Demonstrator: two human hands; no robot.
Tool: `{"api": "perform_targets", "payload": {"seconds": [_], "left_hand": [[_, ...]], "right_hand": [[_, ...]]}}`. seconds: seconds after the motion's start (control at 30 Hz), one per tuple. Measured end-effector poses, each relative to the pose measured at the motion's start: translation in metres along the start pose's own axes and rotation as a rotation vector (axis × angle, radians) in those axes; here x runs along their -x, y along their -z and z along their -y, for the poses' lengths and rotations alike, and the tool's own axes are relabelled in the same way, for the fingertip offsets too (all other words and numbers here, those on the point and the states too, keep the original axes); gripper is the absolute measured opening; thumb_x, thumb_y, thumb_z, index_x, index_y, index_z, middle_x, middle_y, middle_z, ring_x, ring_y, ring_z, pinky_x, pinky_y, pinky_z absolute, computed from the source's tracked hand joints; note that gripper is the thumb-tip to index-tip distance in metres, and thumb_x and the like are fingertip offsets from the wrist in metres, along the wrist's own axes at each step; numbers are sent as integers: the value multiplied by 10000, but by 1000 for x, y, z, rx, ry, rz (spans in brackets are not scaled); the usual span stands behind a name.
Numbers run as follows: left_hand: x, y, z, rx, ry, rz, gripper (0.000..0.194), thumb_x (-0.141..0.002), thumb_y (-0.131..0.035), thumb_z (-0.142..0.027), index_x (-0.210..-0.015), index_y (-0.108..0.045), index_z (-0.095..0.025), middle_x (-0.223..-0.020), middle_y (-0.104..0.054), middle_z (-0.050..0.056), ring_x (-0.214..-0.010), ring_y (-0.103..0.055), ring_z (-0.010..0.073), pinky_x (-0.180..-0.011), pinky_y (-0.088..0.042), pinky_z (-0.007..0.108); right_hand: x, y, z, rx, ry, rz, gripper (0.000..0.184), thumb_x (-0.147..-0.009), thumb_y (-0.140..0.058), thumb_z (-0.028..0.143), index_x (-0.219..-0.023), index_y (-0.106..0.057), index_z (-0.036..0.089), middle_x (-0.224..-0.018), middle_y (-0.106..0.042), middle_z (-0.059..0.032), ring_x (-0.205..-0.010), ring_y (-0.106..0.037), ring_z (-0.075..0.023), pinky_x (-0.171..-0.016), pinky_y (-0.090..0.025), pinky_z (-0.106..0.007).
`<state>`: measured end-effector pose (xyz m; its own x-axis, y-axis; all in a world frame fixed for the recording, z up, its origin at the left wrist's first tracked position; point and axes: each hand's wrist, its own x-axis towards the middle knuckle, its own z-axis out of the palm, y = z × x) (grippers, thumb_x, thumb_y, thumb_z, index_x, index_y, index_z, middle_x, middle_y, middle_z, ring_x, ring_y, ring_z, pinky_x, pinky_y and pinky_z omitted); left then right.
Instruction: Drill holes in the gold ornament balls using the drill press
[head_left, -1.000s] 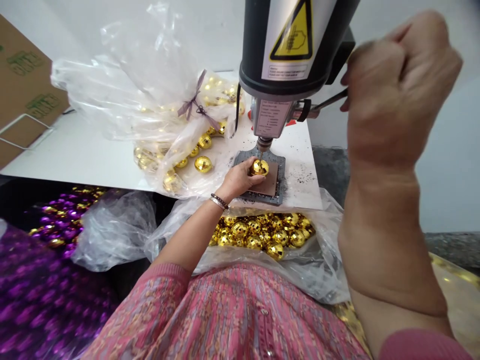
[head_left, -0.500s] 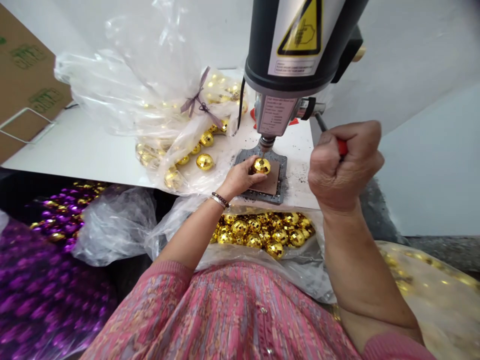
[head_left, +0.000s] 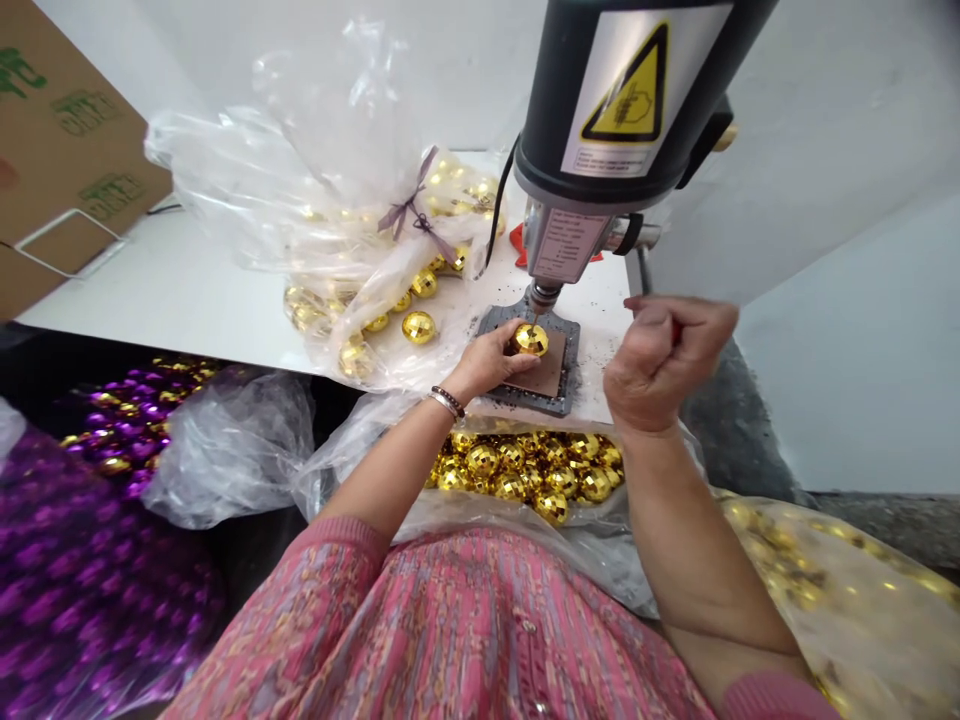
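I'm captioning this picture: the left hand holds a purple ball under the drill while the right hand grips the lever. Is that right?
The colour is wrong: the head view shows a gold ball, not a purple one. The left hand does hold it under the drill while the right hand grips the lever.

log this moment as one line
left hand: holds gold ball under drill | right hand: grips lever | nearby: bagged gold balls

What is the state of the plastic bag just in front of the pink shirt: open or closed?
Open: the plastic bag has its mouth spread, and the gold balls inside show uncovered.
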<state>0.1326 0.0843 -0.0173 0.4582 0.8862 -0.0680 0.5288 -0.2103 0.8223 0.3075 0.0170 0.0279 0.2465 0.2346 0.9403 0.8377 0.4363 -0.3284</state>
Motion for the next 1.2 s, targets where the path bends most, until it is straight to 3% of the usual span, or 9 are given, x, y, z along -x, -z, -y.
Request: {"api": "perform_targets", "payload": {"seconds": [0.13,0.27,0.43,0.53,0.6,0.7,0.77,1.0,1.2], "left_hand": [[4,-1,-4,60,-9,-42,514,-810,-847,-249,-1302,-728,-158,-1061,-785,35,-881,-704,176,-840,-551,262],[22,6,-4,87,-24,-42,506,-789,-847,-232,-1270,-710,-158,-1026,-766,23,-812,-663,156,-783,-539,261],[61,37,10,-21,-82,138,532,-764,-873,-272,-1272,-731,-203,-984,-762,15,-782,-636,150,-765,-540,275],[76,62,25,-31,-24,217,627,-730,-921,-345,-1319,-750,-216,-1026,-788,38,-750,-628,146,-748,-544,280],[74,75,35,-17,56,76,580,-788,-880,-382,-1322,-759,-191,-1114,-798,72,-780,-650,154,-768,-551,285],[53,92,50,0,231,-318,425,-974,-640,-326,-1339,-739,-132,-1114,-795,106,-807,-691,180,-814,-565,307],[35,99,59,-14,344,-488,451,-1005,-516,-245,-1393,-695,-100,-1089,-791,127,-810,-708,202,-827,-572,323],[12,98,76,-132,324,-399,470,-885,-715,-331,-1310,-719,-130,-1174,-794,144,-1019,-717,275,-961,-557,363],[14,85,66,-29,308,-430,449,-828,-773,-313,-1235,-705,-135,-1051,-774,91,-907,-684,211,-829,-540,309]], "right_hand": [[-39,-10,3,-56,-102,-53,306,-1088,-361,393,-910,-475,171,-809,-479,12,-750,-459,-56,-774,-407,-244],[-73,-13,3,-106,-246,25,267,-1069,-336,364,-860,-373,202,-768,-393,50,-683,-407,-30,-744,-382,-238],[-79,-5,7,-143,-297,88,255,-1050,-413,362,-856,-392,199,-754,-418,72,-645,-396,4,-731,-392,-226],[-77,-7,7,-170,-287,43,243,-1035,-403,327,-828,-395,198,-723,-439,67,-586,-372,4,-665,-390,-214],[-75,-11,7,-218,-255,-25,220,-1011,-391,305,-817,-396,200,-689,-450,63,-534,-356,-3,-589,-352,-212],[-74,-15,7,-301,-232,-79,205,-982,-422,299,-806,-409,196,-665,-469,66,-494,-356,4,-542,-310,-214],[-73,-14,10,-326,-243,-73,198,-968,-466,286,-798,-423,192,-669,-473,70,-497,-365,11,-543,-312,-209],[-72,-3,27,-290,-330,14,232,-1021,-423,204,-790,-426,192,-712,-445,70,-541,-408,31,-650,-377,-201],[-69,-3,29,-284,-301,15,242,-1020,-408,219,-780,-394,195,-720,-425,60,-546,-400,20,-661,-383,-223]]}}
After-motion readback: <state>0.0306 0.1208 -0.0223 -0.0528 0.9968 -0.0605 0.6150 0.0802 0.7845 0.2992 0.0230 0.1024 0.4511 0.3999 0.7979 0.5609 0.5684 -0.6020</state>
